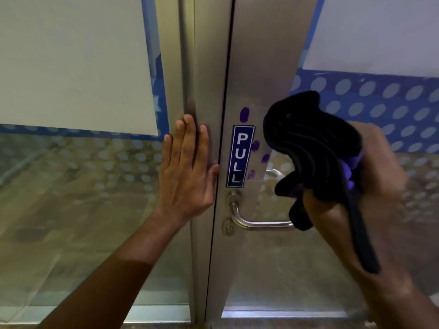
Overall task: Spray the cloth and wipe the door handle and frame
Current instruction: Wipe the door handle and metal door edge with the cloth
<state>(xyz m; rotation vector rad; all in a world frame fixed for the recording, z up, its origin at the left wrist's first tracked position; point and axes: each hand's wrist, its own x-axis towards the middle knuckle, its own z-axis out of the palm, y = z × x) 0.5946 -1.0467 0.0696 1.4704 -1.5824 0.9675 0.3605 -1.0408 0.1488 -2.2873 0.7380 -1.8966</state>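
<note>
Left hand (187, 167) flat, fingers straight, pressed on frame (204, 91). Right hand (351, 205) grips bunched black cloth (313, 143), handle (259, 223) just below-left of it.

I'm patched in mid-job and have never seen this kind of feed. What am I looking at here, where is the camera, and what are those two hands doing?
There is no machine: a person is doing the job with bare hands, and the single picture comes from a wide-angle camera worn on the head, looking forward and down. In front is a metal-framed glass door. The left hand lies flat, fingers straight, against the metal frame beside the door gap. The right hand, blurred, grips a bunched dark cloth raised in front of the door, with one strip hanging down. Below it is the metal lever handle; the cloth's lower edge overlaps its far end, but contact cannot be told. A blue PULL sign sits above the handle, with purple smudges around it. No spray bottle is in view.
</note>
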